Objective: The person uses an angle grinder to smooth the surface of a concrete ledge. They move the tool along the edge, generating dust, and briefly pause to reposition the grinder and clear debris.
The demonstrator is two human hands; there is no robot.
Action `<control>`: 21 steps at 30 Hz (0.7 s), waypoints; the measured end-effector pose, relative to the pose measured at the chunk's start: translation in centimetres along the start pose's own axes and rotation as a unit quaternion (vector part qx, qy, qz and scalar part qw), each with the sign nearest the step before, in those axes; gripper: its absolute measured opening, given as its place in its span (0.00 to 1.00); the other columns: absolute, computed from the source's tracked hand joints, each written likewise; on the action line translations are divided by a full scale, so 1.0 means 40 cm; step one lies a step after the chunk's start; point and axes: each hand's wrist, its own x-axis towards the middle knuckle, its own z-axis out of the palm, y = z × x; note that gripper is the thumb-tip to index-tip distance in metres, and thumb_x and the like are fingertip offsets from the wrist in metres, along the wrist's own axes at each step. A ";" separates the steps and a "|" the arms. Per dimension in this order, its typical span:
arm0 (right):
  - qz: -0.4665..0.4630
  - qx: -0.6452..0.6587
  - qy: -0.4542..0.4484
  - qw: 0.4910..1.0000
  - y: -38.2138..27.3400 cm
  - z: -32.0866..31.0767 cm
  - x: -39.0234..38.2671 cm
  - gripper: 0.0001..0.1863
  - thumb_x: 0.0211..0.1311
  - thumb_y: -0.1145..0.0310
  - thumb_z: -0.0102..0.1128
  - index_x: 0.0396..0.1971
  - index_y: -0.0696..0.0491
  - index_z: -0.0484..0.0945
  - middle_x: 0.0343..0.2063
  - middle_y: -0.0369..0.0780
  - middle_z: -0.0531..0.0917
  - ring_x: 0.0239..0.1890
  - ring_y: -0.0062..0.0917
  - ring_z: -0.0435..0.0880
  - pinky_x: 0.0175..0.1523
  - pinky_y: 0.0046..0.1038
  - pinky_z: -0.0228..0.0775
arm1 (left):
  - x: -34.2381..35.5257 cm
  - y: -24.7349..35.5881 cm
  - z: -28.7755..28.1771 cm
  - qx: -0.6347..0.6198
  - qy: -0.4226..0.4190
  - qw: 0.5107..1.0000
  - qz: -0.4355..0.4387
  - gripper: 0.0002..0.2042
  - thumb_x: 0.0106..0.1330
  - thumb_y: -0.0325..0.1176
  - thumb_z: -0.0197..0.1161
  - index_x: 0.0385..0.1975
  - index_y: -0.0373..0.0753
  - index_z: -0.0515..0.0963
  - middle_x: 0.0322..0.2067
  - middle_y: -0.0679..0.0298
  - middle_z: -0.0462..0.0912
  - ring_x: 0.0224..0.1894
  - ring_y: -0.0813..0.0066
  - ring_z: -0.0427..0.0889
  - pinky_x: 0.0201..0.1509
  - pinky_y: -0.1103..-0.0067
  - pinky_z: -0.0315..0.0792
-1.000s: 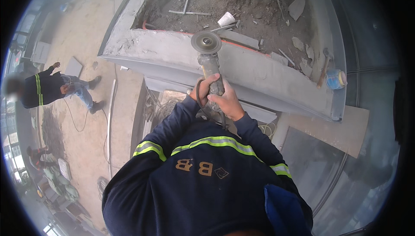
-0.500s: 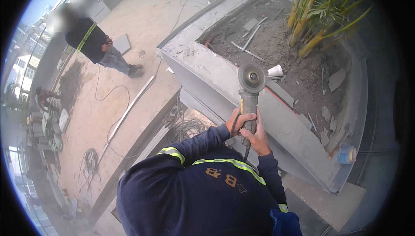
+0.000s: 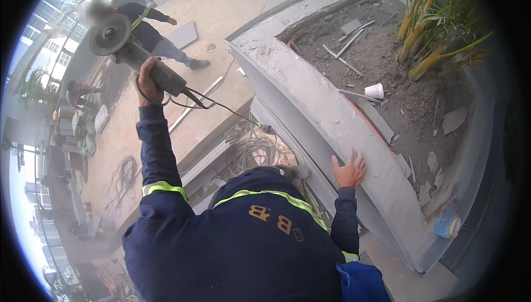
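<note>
My left hand (image 3: 148, 83) is closed around the body of a corded angle grinder (image 3: 152, 70), raised out to the left. The grinder's round disc (image 3: 110, 34) faces up toward the upper left, and its black cord (image 3: 227, 109) trails back to the right, down toward a plug connection. My right hand (image 3: 349, 170) has its fingers apart and rests on the pale grey ledge (image 3: 326, 115) of a raised planter. Nothing is held in it. Dark soil (image 3: 381, 69) fills the planter beyond the ledge.
A white cup (image 3: 374, 91), broken slabs and thin strips lie in the soil by yellow-green stems (image 3: 428, 36). A blue plastic jar (image 3: 447, 226) sits at the planter's right corner. Coiled cable (image 3: 257, 152) lies below the ledge. A person (image 3: 149, 31) stands behind the grinder; another (image 3: 80, 94) bends farther left.
The grinder has swung from above the ledge to the far left in my left hand. My right hand has let go of it and come down on the ledge.
</note>
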 end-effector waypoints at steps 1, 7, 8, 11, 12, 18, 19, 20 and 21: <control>0.034 -0.003 0.002 0.999 -0.012 0.006 0.015 0.41 0.54 0.39 0.66 0.63 0.50 0.73 0.59 0.46 0.73 0.58 0.42 0.73 0.61 0.41 0.65 | 0.017 0.046 -0.054 -0.003 0.004 1.000 0.023 0.18 0.63 0.39 0.65 0.42 0.28 0.77 0.32 0.59 0.80 0.31 0.68 0.82 0.38 0.72 0.79; 0.058 -0.025 -0.002 0.998 -0.003 0.014 0.017 0.41 0.54 0.38 0.66 0.62 0.49 0.74 0.60 0.44 0.72 0.58 0.41 0.73 0.60 0.41 0.65 | -0.007 0.241 -0.233 0.055 0.103 0.989 0.089 0.22 0.63 0.42 0.66 0.46 0.28 0.76 0.36 0.55 0.79 0.39 0.63 0.82 0.48 0.69 0.78; 0.058 -0.030 -0.004 0.998 0.001 0.014 0.014 0.41 0.54 0.38 0.66 0.62 0.49 0.74 0.61 0.44 0.72 0.58 0.41 0.73 0.60 0.41 0.65 | 0.005 0.241 -0.238 0.064 0.113 0.986 0.103 0.22 0.63 0.42 0.66 0.46 0.28 0.76 0.36 0.55 0.80 0.40 0.63 0.82 0.48 0.69 0.78; 0.061 -0.031 -0.013 0.998 0.006 0.014 0.018 0.41 0.54 0.37 0.66 0.62 0.49 0.73 0.61 0.43 0.72 0.59 0.41 0.72 0.60 0.41 0.65 | 0.046 0.254 -0.229 0.080 0.147 0.975 0.147 0.21 0.62 0.41 0.66 0.47 0.30 0.76 0.37 0.56 0.80 0.41 0.63 0.82 0.50 0.68 0.78; 0.052 -0.027 -0.014 0.998 0.003 0.012 0.021 0.41 0.54 0.37 0.67 0.62 0.49 0.73 0.62 0.44 0.71 0.59 0.41 0.72 0.61 0.41 0.65 | 0.052 0.273 -0.257 0.084 0.164 0.970 0.160 0.21 0.62 0.41 0.66 0.47 0.31 0.76 0.38 0.56 0.80 0.42 0.63 0.82 0.50 0.68 0.78; 0.077 -0.005 -0.010 0.997 0.006 0.024 0.031 0.44 0.51 0.39 0.70 0.65 0.49 0.71 0.64 0.45 0.68 0.61 0.42 0.71 0.63 0.44 0.64 | 0.263 0.259 -0.350 0.065 0.166 0.970 0.168 0.18 0.60 0.38 0.69 0.44 0.36 0.75 0.36 0.58 0.80 0.40 0.65 0.82 0.49 0.67 0.80; 0.083 -0.006 -0.014 0.996 0.002 0.020 0.028 0.45 0.51 0.39 0.71 0.65 0.49 0.71 0.65 0.46 0.68 0.62 0.43 0.70 0.63 0.44 0.64 | 0.298 0.249 -0.372 0.060 0.169 0.968 0.176 0.18 0.60 0.38 0.69 0.44 0.36 0.74 0.35 0.59 0.79 0.39 0.65 0.82 0.48 0.67 0.80; 0.088 -0.005 -0.015 0.996 -0.004 0.020 0.030 0.45 0.51 0.39 0.72 0.66 0.49 0.70 0.65 0.46 0.67 0.62 0.43 0.70 0.64 0.44 0.63 | 0.320 0.249 -0.395 0.054 0.173 0.966 0.187 0.18 0.59 0.37 0.69 0.45 0.36 0.74 0.35 0.60 0.79 0.39 0.65 0.82 0.47 0.66 0.81; 0.086 -0.005 -0.007 0.996 -0.004 0.027 0.029 0.46 0.50 0.40 0.72 0.66 0.49 0.70 0.66 0.46 0.67 0.63 0.44 0.69 0.64 0.44 0.63 | 0.333 0.246 -0.406 0.052 0.179 0.963 0.192 0.18 0.59 0.36 0.70 0.45 0.36 0.73 0.35 0.60 0.78 0.39 0.65 0.82 0.47 0.66 0.81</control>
